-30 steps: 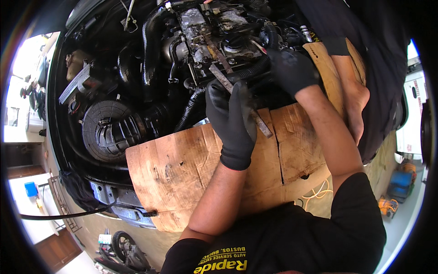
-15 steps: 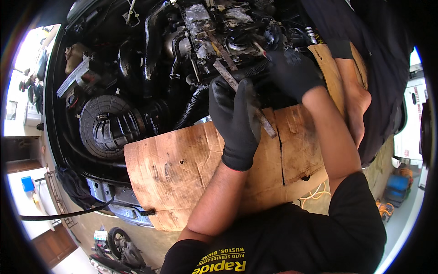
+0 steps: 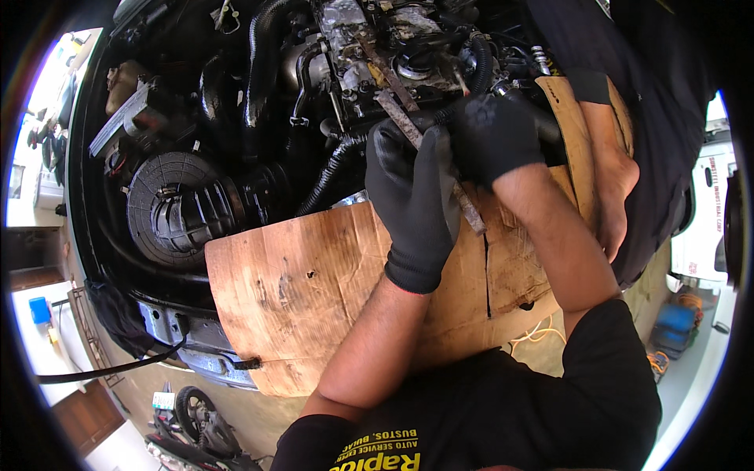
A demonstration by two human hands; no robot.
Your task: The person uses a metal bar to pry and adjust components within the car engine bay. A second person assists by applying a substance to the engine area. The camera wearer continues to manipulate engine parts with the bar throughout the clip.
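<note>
My left hand [image 3: 416, 196], in a black glove, grips a flat, rusty metal strip [image 3: 397, 118]. The strip slants from the engine edge down past my wrist. Just to its right is my right hand [image 3: 499, 137], also gloved in black and a little blurred. Its fingers close round what looks like a thin pale stick [image 3: 461, 82]; the held end is hidden. Beyond both hands lies the oily, partly dismantled engine [image 3: 345, 16]. A second rusty strip [image 3: 390, 74] rests on it, left of a round black cap [image 3: 415, 61].
Stained cardboard [image 3: 283, 314] covers the car's front edge beneath my forearms. A round black air filter housing [image 3: 169, 208] and ribbed hoses stand at left. Another person's bare forearm [image 3: 605, 157] leans in close at right, beside a cardboard piece [image 3: 567, 118].
My right hand has moved left and slightly down, closer to my left hand. The strip in my left hand has shifted slightly right. My view has moved a little.
</note>
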